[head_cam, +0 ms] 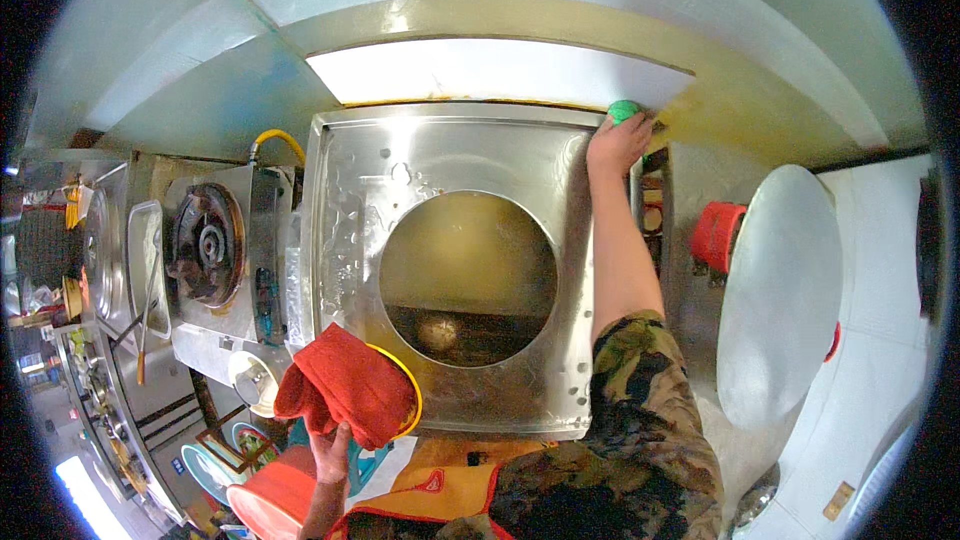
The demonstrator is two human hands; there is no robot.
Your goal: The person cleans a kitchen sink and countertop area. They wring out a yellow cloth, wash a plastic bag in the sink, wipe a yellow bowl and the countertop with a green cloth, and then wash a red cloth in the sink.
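My right hand [616,147] reaches to the far right corner of the stainless steel stove top [465,154]. It grips a green scouring pad [622,112], which is at the lower edge of the white wall panel [495,71]. Drops of water lie on the steel around a large round opening [469,262] with a dark, yellowish inside. At the near left corner, my left hand [330,452] holds a folded red cloth [349,390]. A yellow-rimmed container [414,382] shows behind the cloth; whether my hand also holds it is hidden.
A gas burner [210,244] with a yellow hose [279,136] stands left, beside a long metal tray [156,277]. Below it are a white tub [253,382] and a red bucket [274,495]. A large round metal lid [784,300] and a red container [716,235] are at right.
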